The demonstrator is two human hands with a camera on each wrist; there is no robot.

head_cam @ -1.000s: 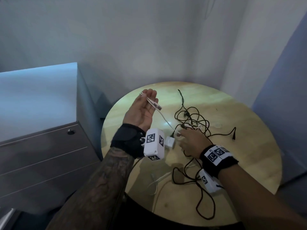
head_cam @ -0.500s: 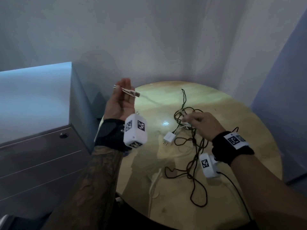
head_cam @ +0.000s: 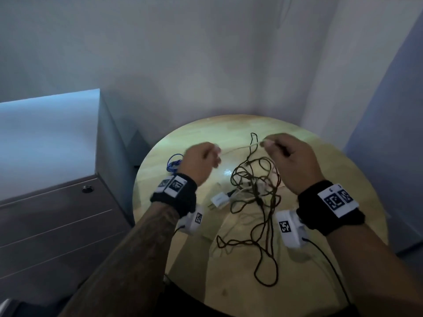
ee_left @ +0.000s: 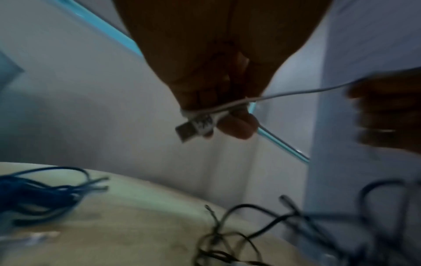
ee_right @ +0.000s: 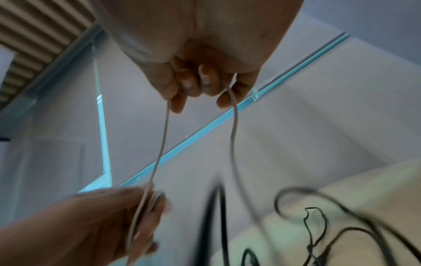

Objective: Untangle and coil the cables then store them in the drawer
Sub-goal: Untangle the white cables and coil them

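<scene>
A thin white cable (head_cam: 242, 148) stretches between both hands above the round wooden table (head_cam: 357, 179). My left hand (head_cam: 201, 160) grips its USB plug end (ee_left: 193, 128), with the cable (ee_left: 296, 91) wound over the curled fingers. My right hand (head_cam: 286, 154) pinches the same white cable (ee_right: 233, 126) between thumb and fingers; it hangs in two strands. Below the hands lies a tangle of black cable (head_cam: 256, 193) with a white charger block (head_cam: 219, 200). A blue cable bundle (head_cam: 174, 162) lies at the table's left edge.
A grey drawer cabinet (head_cam: 57, 220) with a round lock (head_cam: 87, 189) stands left of the table, its drawers closed. Walls close off the corner behind the table. A black cable loop (head_cam: 265, 271) trails toward the table's near edge.
My left hand turned palm-down and closed over the white plug, moving right over the table. My right hand rose from the tangle, lifting the white cable up and back.
</scene>
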